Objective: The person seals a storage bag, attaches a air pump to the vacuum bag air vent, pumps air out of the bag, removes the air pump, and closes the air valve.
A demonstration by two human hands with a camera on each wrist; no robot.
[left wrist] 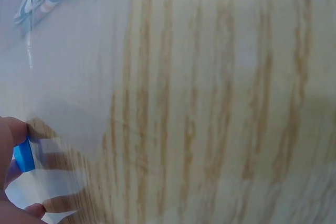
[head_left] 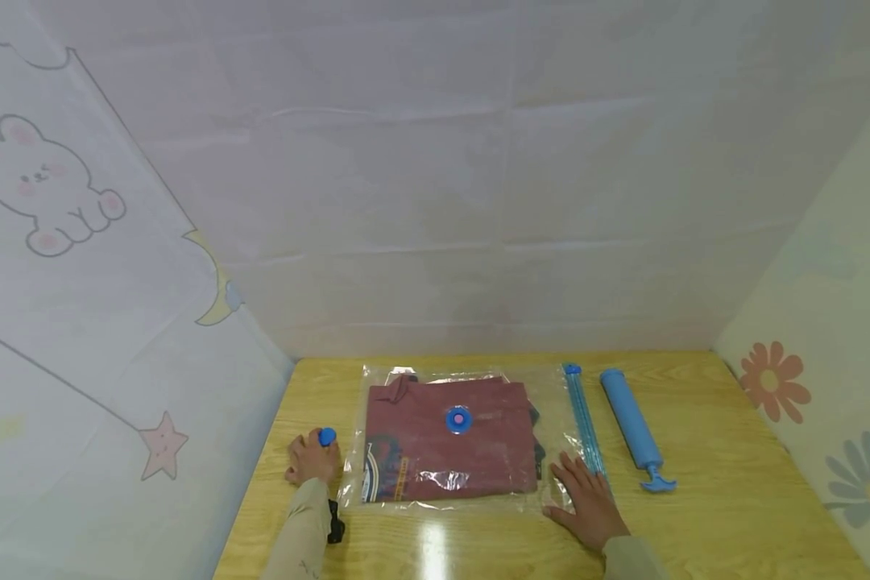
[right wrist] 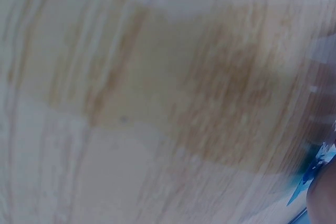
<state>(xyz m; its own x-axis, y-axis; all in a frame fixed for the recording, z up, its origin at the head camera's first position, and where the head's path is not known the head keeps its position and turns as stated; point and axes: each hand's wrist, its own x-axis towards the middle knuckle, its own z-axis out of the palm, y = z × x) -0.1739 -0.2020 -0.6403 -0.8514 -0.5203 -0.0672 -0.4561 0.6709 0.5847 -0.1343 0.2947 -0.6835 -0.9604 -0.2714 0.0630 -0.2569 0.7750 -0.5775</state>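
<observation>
A clear plastic storage bag (head_left: 551, 395) lies flat on the table, with a folded maroon polo shirt (head_left: 471, 459) inside. Near the middle of the bag sits a round blue valve (head_left: 458, 419) with a pink centre. My left hand (head_left: 312, 457), just left of the bag, pinches a small blue cap (head_left: 327, 437); the left wrist view catches the cap (left wrist: 23, 155) between thumb and fingers. With fingers spread, my right hand (head_left: 586, 501) rests on the bag's lower right corner, beside its blue zip strip (head_left: 586, 419). A blue slider (head_left: 571, 368) is at the strip's far end.
A blue hand pump (head_left: 632, 423) lies right of the bag, its T-shaped handle toward me. The wooden table (head_left: 725, 451) meets white cloth walls (head_left: 435, 201) at the back and on both sides. A black strap (head_left: 335, 522) is at my left wrist.
</observation>
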